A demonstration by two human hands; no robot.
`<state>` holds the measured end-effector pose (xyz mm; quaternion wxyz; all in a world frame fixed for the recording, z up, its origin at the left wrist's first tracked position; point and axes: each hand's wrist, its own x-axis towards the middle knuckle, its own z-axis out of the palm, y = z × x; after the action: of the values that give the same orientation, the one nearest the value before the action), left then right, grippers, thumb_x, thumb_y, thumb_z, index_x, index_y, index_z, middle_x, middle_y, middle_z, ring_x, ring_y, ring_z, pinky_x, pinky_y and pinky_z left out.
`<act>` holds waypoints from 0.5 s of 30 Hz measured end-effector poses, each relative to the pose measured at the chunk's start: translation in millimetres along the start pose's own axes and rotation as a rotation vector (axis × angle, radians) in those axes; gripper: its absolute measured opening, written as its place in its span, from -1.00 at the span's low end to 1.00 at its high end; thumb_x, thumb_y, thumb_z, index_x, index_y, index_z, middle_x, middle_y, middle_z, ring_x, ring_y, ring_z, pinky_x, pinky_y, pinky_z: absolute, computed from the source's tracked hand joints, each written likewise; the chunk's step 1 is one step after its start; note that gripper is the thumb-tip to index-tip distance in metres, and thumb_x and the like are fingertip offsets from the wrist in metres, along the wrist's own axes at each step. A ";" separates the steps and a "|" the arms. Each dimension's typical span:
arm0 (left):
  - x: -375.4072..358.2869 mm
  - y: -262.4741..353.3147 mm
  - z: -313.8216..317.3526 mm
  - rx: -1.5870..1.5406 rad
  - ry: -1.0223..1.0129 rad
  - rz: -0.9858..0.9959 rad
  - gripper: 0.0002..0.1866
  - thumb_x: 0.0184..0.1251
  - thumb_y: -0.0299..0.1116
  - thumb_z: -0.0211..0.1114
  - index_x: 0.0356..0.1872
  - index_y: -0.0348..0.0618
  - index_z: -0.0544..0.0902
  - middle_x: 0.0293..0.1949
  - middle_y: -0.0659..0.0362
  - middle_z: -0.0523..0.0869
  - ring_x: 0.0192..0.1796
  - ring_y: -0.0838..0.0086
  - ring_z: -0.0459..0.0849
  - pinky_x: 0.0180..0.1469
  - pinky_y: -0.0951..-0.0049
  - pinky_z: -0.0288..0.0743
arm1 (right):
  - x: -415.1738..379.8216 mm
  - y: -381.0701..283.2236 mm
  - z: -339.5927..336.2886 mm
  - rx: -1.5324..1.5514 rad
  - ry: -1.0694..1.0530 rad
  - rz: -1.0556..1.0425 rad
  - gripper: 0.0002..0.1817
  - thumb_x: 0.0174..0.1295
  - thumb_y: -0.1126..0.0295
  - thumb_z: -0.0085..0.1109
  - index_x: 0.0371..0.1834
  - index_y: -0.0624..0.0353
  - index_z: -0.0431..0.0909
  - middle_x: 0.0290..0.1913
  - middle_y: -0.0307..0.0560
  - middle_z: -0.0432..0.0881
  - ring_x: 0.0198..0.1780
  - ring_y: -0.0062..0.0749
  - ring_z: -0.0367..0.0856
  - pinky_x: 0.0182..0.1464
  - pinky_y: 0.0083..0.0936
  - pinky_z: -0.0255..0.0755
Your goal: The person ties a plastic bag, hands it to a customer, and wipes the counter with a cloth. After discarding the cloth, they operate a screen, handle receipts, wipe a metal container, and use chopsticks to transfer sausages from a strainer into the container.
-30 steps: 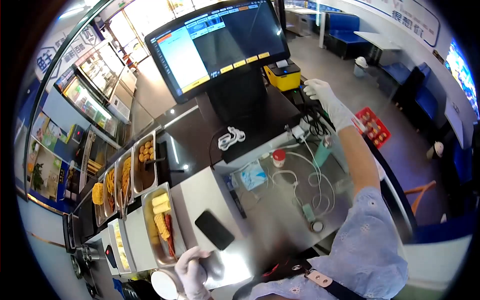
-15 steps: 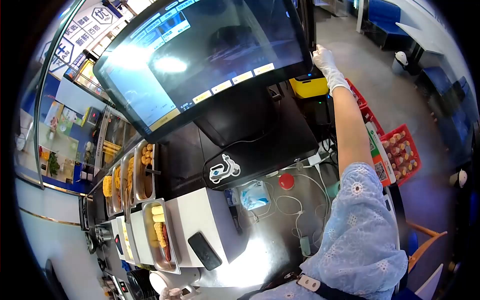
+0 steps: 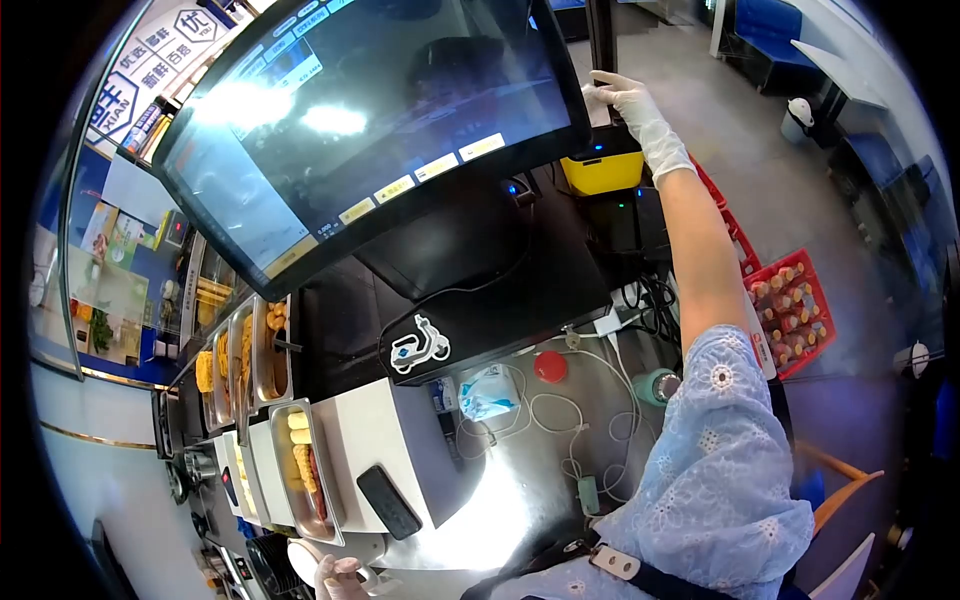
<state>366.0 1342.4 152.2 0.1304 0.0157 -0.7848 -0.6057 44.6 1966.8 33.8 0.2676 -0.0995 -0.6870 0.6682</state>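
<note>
Spreading across the lower view, the steel-topped table [image 3: 535, 485] is filled with till equipment and food. Above it, a wide touchscreen monitor [image 3: 400, 130] is stood on a black platform [image 3: 500, 300]. At the left, a white box [image 3: 350, 425] is set beside a metal tray [image 3: 291, 487], in which yellow and reddish food [image 3: 304, 465] is held. Past the monitor's right edge, a yellow-and-black receipt printer [image 3: 605, 174] is seen. Over it the right hand [image 3: 635, 110], gloved in white, is stretched; since half a second ago it has been brought inward from the monitor's edge, so the work is judged to be centred on the printer's top. The left hand [image 3: 342, 582], also gloved, is partly cut off by the lower edge; its fingers are curled beside a round white container [image 3: 300, 562], and whether anything is grasped cannot be told. A phone [image 3: 390, 502] is left untouched on the box. Smallest, a white paper slip [image 3: 598, 112] is found atop the printer, just under the right fingertips; whether it is pinched in that grip cannot be told.
</note>
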 end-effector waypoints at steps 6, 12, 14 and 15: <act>-13.6 -10.1 -26.1 0.023 0.029 -0.032 -0.60 0.44 -0.18 0.01 -0.02 -0.38 0.55 -0.12 -0.05 0.57 -0.13 0.27 0.55 -0.06 0.27 0.48 | -22.6 5.3 21.5 0.265 0.391 -0.104 -0.56 0.09 0.65 0.22 0.10 0.31 0.51 -0.12 0.09 0.64 -0.22 -0.39 0.62 -0.14 -0.59 0.51; -34.0 -25.4 -59.2 0.045 0.207 -0.231 -0.60 0.44 -0.19 0.01 0.00 -0.38 0.55 -0.18 -0.03 0.59 -0.16 0.27 0.55 -0.07 0.26 0.49 | -37.4 8.7 39.3 0.415 0.536 -0.155 -0.55 0.05 0.72 0.18 0.09 0.35 0.51 -0.13 0.14 0.63 -0.15 -0.31 0.61 -0.07 -0.55 0.49; -37.7 -34.1 -69.0 -0.040 0.212 -0.152 -0.59 0.46 -0.20 -0.02 0.03 -0.38 0.54 -0.26 -0.01 0.62 -0.24 0.28 0.57 -0.15 0.29 0.51 | -42.1 13.3 43.9 0.412 0.567 -0.176 -0.55 0.05 0.72 0.18 0.08 0.35 0.51 -0.13 0.14 0.63 -0.14 -0.30 0.60 -0.06 -0.55 0.48; -39.3 -34.7 -72.1 -0.043 0.219 -0.153 -0.59 0.46 -0.20 -0.02 0.03 -0.38 0.54 -0.26 -0.01 0.62 -0.24 0.28 0.57 -0.15 0.29 0.51 | -46.4 12.2 47.4 0.408 0.603 -0.193 -0.55 0.05 0.73 0.18 0.08 0.36 0.51 -0.12 0.15 0.62 -0.13 -0.29 0.60 -0.05 -0.54 0.48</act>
<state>415.4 1272.2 128.5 0.1692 0.1387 -0.7493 -0.6251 57.1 1903.9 12.7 0.5339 -0.1714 -0.4361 0.7038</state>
